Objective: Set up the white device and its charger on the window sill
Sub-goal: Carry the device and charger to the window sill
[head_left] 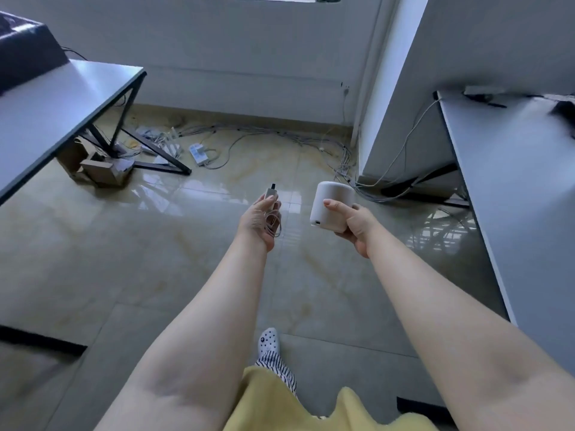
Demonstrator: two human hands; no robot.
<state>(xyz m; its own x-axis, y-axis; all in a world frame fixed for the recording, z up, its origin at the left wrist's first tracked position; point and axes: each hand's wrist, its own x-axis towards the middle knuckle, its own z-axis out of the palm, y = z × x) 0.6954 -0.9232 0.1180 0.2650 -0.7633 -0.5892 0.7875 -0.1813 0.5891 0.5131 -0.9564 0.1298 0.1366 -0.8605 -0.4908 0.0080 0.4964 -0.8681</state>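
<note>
above the glossy floor (155, 259), the right hand (354, 225) grips the white device (331, 202), thumb across its front, other fingers wrapped behind. the left hand (259, 220) is closed on the charger (270, 194), its plug out past the fingertips, cable looped in the palm

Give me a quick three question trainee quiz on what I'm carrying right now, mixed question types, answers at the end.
1. True or false: the white device is in the left hand.
2. Which hand holds the charger and its coiled cable?
A. left
B. right
3. Fill in: the power strip lies on the ____.

Key:
1. False, the right hand holds it.
2. A
3. floor
</note>
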